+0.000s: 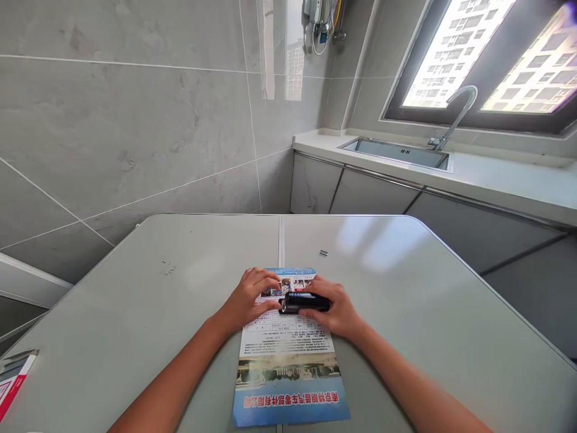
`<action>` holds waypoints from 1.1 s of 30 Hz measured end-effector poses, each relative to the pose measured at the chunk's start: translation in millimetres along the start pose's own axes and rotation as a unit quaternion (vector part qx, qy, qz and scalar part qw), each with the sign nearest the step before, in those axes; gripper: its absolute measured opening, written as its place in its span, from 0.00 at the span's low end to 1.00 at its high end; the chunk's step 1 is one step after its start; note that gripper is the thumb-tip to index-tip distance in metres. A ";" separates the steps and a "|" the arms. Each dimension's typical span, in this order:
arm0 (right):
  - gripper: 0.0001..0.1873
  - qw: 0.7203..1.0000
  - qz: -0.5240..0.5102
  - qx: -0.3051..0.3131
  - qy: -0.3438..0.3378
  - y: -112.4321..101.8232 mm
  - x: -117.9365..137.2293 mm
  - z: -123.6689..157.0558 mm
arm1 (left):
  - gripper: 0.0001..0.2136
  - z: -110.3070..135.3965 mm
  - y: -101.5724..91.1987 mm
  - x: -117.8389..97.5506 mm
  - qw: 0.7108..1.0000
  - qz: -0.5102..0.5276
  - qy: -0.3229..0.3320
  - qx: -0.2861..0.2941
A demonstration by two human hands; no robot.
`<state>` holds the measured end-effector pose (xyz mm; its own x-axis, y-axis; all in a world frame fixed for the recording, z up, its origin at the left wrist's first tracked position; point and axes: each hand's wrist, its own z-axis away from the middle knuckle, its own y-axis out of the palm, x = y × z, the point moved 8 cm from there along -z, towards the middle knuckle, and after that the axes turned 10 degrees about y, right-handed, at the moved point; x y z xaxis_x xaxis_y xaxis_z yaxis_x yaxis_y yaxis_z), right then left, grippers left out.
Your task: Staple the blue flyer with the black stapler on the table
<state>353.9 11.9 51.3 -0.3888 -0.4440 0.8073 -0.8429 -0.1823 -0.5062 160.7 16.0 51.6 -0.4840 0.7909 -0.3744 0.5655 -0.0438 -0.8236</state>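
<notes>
A black stapler [304, 302] lies crosswise over a printed leaflet [288, 367], its tip pointing left. My right hand [336, 307] is closed around the stapler's rear, thumb on the near side and fingers on the far side. At the tip, my left hand [252, 297] rests over the leaflet's left edge with thumb and fingers apart; whether the thumb touches the stapler I cannot tell. The leaflet has blue ends, a building photo and red characters that appear upside down from here.
Beyond the leaflet lie small staple strips [323, 252], and loose staples [167, 268] are scattered at left on the pale table [406, 337]. A red-and-white box or booklet [15, 382] sits at the left edge. Behind are a counter [505, 180], sink [396, 151] and faucet [464, 102].
</notes>
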 end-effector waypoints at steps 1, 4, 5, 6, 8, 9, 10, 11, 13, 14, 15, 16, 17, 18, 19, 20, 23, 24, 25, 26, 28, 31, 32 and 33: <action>0.17 0.998 0.009 -0.049 0.041 -13.1 -10.2 -2.2 | 0.12 2.5 1.5 8.4 0.999 -0.034 -0.025 -0.005; 0.18 0.965 0.058 -0.204 0.155 -56.0 -45.1 -2.4 | 0.23 11.7 11.2 32.4 0.989 -0.115 -0.090 0.015; 0.18 0.951 0.078 -0.239 0.180 -67.4 -55.7 -1.6 | 0.24 14.2 16.5 37.4 0.988 -0.119 -0.097 0.034; 0.19 0.940 0.097 -0.260 0.200 -75.9 -65.6 -1.3 | 0.25 16.2 20.1 41.3 0.986 -0.121 -0.103 0.048; 0.19 0.928 0.128 -0.257 0.236 -84.8 -83.4 -2.2 | 0.23 18.4 23.5 44.9 0.985 -0.118 -0.106 0.063; 0.19 0.927 0.140 -0.245 0.249 -86.4 -90.1 -2.8 | 0.22 18.7 22.9 45.2 0.985 -0.118 -0.107 0.062; 0.18 0.928 0.146 -0.227 0.257 -86.4 -94.5 -3.5 | 0.21 18.6 21.5 44.7 0.985 -0.119 -0.108 0.058; 0.18 0.933 0.148 -0.206 0.257 -84.8 -96.2 -4.4 | 0.20 18.3 19.9 43.9 0.985 -0.121 -0.107 0.054; 0.17 0.948 0.142 -0.153 0.238 -78.4 -93.1 -6.8 | 0.19 18.0 17.3 42.4 0.985 -0.126 -0.111 0.050; 0.17 0.956 0.137 -0.124 0.226 -74.1 -89.7 -7.8 | 0.19 18.2 16.6 42.4 0.984 -0.129 -0.116 0.050; 0.16 0.963 0.133 -0.095 0.214 -69.5 -86.1 -8.7 | 0.18 18.6 16.1 42.7 0.982 -0.132 -0.122 0.050; 0.16 0.968 0.131 -0.070 0.205 -65.4 -82.8 -9.3 | 0.18 19.0 15.9 43.2 0.981 -0.134 -0.127 0.051; 0.16 0.971 0.129 -0.052 0.196 -62.4 -79.9 -9.6 | 0.18 19.4 15.7 43.6 0.981 -0.135 -0.130 0.051; 0.16 0.973 0.127 -0.040 0.189 -60.3 -77.6 -9.8 | 0.18 19.6 15.4 43.8 0.981 -0.134 -0.131 0.050; 0.16 0.975 0.125 -0.035 0.182 -59.0 -76.0 -10.0 | 0.18 19.5 15.3 43.7 0.982 -0.132 -0.128 0.050; 0.15 0.976 0.124 -0.036 0.177 -58.6 -75.0 -10.1 | 0.17 19.4 15.1 43.5 0.983 -0.129 -0.124 0.050; 0.15 0.977 0.124 -0.046 0.167 -59.1 -74.8 -9.8 | 0.17 19.4 13.3 43.2 0.986 -0.117 -0.111 0.050; 0.15 0.977 0.123 -0.045 0.166 -58.8 -75.2 -9.6 | 0.17 19.5 12.0 43.2 0.986 -0.115 -0.109 0.048; 0.15 0.978 0.122 -0.044 0.165 -58.4 -75.5 -9.4 | 0.16 19.7 10.6 43.3 0.987 -0.114 -0.106 0.045; 0.15 0.978 0.122 -0.040 0.163 -57.8 -75.5 -9.3 | 0.16 19.9 9.1 43.3 0.987 -0.113 -0.105 0.041; 0.15 0.979 0.128 -0.032 0.155 -56.2 -74.0 -9.3 | 0.16 20.1 7.2 42.7 0.988 -0.111 -0.100 0.036; 0.14 0.978 0.169 -0.010 0.124 -51.1 -67.5 -10.2 | 0.17 19.4 7.6 39.9 0.990 -0.100 -0.090 0.038; 0.13 0.976 0.187 -0.002 0.112 -49.0 -64.9 -10.5 | 0.17 19.0 8.0 38.8 0.991 -0.096 -0.088 0.038; 0.13 0.974 0.202 0.002 0.100 -47.2 -62.2 -10.7 | 0.17 18.7 8.4 37.8 0.991 -0.092 -0.086 0.038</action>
<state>413.9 57.5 28.2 -0.7540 -0.3009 0.5839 -0.6041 -0.0313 -0.7963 134.7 34.1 22.6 -0.6848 0.6746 -0.2755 0.4073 0.0408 -0.9124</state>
